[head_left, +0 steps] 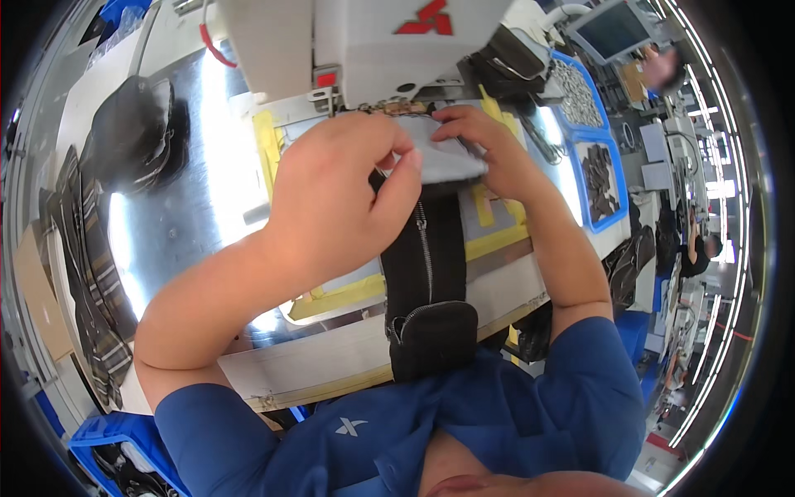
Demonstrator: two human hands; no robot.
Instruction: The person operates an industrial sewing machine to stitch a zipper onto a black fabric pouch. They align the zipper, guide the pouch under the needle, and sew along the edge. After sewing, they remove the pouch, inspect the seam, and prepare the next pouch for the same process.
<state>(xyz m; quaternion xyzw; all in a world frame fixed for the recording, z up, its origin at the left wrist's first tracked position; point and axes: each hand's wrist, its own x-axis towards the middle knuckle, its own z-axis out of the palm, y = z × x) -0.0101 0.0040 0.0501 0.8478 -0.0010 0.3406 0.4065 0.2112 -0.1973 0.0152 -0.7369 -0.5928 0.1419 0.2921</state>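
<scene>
Under the head of a white sewing machine point(389, 50), a light grey cloth panel point(443, 157) lies on a black fabric piece. A long black strip with a metal zipper point(423, 240) runs from it toward me and hangs over the table edge, ending in a rounded black pouch-like part point(439, 331). My left hand point(348, 182) is closed, thumb and forefinger pinching at the left edge of the grey panel; its other fingers are partly hidden. At the panel's right side, my right hand point(489, 149) bends its fingers over the far edge and grips the cloth.
Yellow tape point(339, 306) borders the work plate. On the left lie dark fabric pieces point(137, 132) and plaid cloth point(95, 298). Blue trays hold small metal parts point(577, 95) and dark pieces point(598, 178) at right. A monitor point(611, 31) stands at back right; other people are farther off.
</scene>
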